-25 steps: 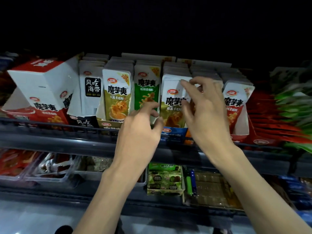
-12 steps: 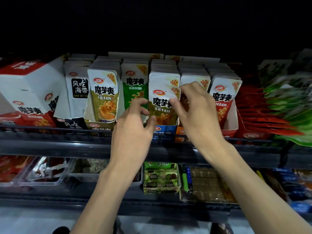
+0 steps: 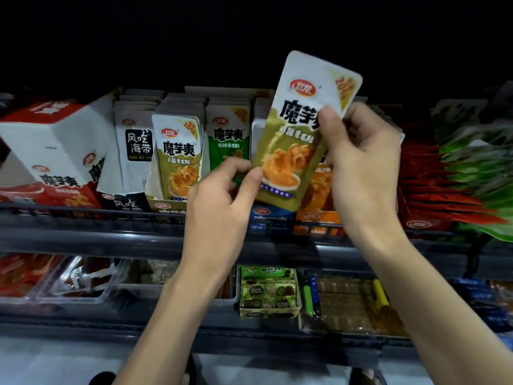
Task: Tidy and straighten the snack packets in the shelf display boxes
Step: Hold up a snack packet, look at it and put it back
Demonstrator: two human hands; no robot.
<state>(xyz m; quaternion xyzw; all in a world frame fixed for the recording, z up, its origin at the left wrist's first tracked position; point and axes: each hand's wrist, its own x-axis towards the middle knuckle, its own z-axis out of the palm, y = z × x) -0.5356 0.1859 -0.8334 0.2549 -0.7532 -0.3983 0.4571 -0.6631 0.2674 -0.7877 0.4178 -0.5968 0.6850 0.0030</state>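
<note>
Head view. My right grip [image 3: 363, 168] is pinching the olive packet [image 3: 288, 151] near its upper right edge, with the thumb lying across the printed front and the other fingers curling behind it. I am holding this packet upright and slightly tilted above the blue display box [image 3: 270, 216], its lower end hanging just over that box's front wall. My left grip [image 3: 222, 207] is hovering to the left of the blue display box with its fingers curling. Its thumb tip is meeting the packet's lower left edge, but I cannot tell whether it is pinching the packet or only touching it.

Just right of the blue display box an orange display box [image 3: 316, 218] is sitting, its contents largely hidden behind the held packet and my right grip. Left of the blue display box, in order, green packets [image 3: 227, 140], a row of matching olive packets [image 3: 177, 159], black-and-white packets [image 3: 137, 145] and a tilted white-and-red carton [image 3: 55, 145] are standing behind the shelf rail [image 3: 83, 215]. Well to the right of the blue display box, red packets [image 3: 433, 190] are lying in a fanned stack. Below the box, on the lower shelf, a small green carton [image 3: 268, 297] is sitting.
</note>
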